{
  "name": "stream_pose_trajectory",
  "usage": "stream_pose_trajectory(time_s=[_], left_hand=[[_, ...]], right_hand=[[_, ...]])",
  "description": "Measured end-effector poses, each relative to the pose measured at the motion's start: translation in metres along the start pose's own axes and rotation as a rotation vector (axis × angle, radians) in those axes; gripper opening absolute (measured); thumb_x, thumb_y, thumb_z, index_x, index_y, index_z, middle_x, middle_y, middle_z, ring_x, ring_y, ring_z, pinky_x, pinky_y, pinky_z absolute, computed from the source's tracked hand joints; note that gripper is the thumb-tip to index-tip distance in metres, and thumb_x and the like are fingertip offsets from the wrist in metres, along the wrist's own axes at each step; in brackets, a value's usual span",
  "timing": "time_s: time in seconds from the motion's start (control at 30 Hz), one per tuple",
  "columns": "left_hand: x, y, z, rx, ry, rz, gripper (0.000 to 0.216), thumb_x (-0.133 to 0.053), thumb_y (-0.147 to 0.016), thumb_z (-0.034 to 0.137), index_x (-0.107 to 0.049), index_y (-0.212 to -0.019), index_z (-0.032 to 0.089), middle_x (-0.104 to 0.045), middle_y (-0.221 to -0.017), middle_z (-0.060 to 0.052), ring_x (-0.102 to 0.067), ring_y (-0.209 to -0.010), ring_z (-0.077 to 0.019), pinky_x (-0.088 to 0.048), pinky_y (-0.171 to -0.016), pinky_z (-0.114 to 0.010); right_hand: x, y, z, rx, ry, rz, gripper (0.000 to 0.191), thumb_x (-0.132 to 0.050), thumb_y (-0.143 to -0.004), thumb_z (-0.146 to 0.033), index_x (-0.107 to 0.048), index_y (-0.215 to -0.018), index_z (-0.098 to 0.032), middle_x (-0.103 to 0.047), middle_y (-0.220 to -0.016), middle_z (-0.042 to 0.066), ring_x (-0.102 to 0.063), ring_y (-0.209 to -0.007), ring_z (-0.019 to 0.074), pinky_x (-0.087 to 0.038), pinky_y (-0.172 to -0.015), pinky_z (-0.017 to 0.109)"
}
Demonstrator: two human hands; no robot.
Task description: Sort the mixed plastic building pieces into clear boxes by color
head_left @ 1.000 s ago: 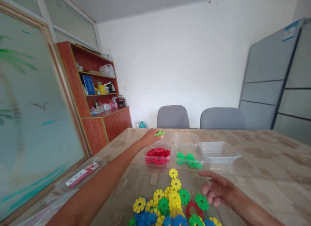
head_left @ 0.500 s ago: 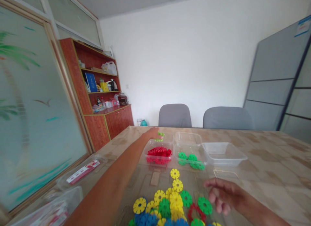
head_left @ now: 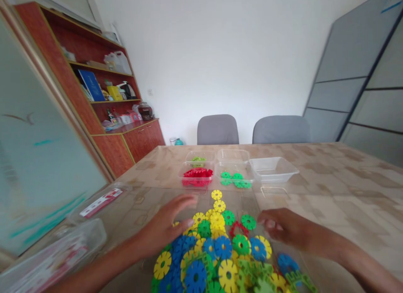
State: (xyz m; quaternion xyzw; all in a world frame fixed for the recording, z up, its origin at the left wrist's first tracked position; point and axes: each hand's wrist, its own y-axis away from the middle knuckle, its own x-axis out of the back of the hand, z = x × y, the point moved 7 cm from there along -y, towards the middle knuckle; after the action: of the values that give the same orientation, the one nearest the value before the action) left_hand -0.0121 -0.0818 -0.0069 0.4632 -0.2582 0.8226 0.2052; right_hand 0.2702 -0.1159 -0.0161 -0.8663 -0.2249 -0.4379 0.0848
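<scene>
A heap of plastic snowflake discs in blue (head_left: 195, 276), yellow (head_left: 228, 275) and green (head_left: 241, 244) lies at the table's near middle, with toothed light-green pieces (head_left: 255, 272) and red toothed pieces (head_left: 239, 229) among them. My left hand (head_left: 168, 219) hovers at the heap's left edge, thumb and fingers apart, holding nothing I can see. On the right, my right hand (head_left: 280, 226) is beside a green disc (head_left: 248, 222), its fingers loosely bent with nothing visible in them. Beyond the heap, one clear tub (head_left: 179, 175) contains red pieces, another (head_left: 253, 175) green discs.
Behind the red pieces, a further clear tub (head_left: 188, 155) holds light-green pieces. More clear tubs stand at the back (head_left: 233, 155) and right (head_left: 275, 175). Containers with printed cards (head_left: 100, 204) sit at the left edge. Two grey chairs (head_left: 218, 130) face me across the table.
My left hand has come back from the far tub to the heap; the light-green pieces it held now lie in that tub. My view has tilted down, showing more of the heap.
</scene>
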Motion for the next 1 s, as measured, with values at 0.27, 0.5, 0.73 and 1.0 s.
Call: stream_pose_trajectory(time_s=[0.27,0.5,0.73,1.0], left_hand=[[-0.038,0.064,0.016,0.006,0.048,-0.078,0.04,-0.045,-0.096,0.034,-0.042,-0.136,0.036,-0.038,-0.148,-0.001,-0.034,-0.136,-0.0248,-0.031,-0.112,-0.04],[-0.036,0.052,0.045,0.097,0.092,-0.156,0.048,-0.076,-0.069,0.043,-0.052,-0.106,0.024,-0.049,-0.119,-0.005,-0.046,-0.113,-0.027,-0.041,-0.097,-0.037],[-0.039,0.042,0.042,0.157,0.205,-0.156,0.018,-0.06,-0.08,0.017,-0.053,-0.095,0.022,-0.058,-0.095,0.0,-0.054,-0.087,-0.0171,-0.041,-0.077,-0.025],[-0.029,0.026,0.042,0.091,0.218,-0.144,0.024,-0.044,-0.095,0.033,-0.064,-0.102,0.023,-0.067,-0.096,-0.003,-0.06,-0.09,-0.0194,-0.043,-0.079,-0.025]], right_hand=[[-0.013,-0.004,-0.023,0.031,0.043,-0.01,0.02,-0.05,-0.088,-0.032,-0.064,-0.082,-0.019,-0.064,-0.078,0.004,-0.058,-0.07,0.0178,-0.041,-0.059,0.026],[-0.034,0.02,-0.044,-0.051,-0.017,-0.221,0.036,-0.075,-0.064,-0.031,-0.066,-0.099,-0.026,-0.066,-0.103,0.005,-0.06,-0.092,0.0269,-0.046,-0.077,0.033],[-0.032,-0.003,-0.036,-0.029,-0.137,-0.139,0.003,-0.056,-0.079,-0.017,-0.059,-0.079,-0.018,-0.055,-0.072,-0.003,-0.052,-0.067,0.0141,-0.036,-0.058,0.023],[-0.026,-0.012,-0.019,0.102,-0.142,-0.074,0.034,-0.042,-0.094,-0.036,-0.052,-0.066,-0.018,-0.039,-0.061,-0.005,-0.037,-0.057,0.0112,-0.027,-0.053,0.024]])
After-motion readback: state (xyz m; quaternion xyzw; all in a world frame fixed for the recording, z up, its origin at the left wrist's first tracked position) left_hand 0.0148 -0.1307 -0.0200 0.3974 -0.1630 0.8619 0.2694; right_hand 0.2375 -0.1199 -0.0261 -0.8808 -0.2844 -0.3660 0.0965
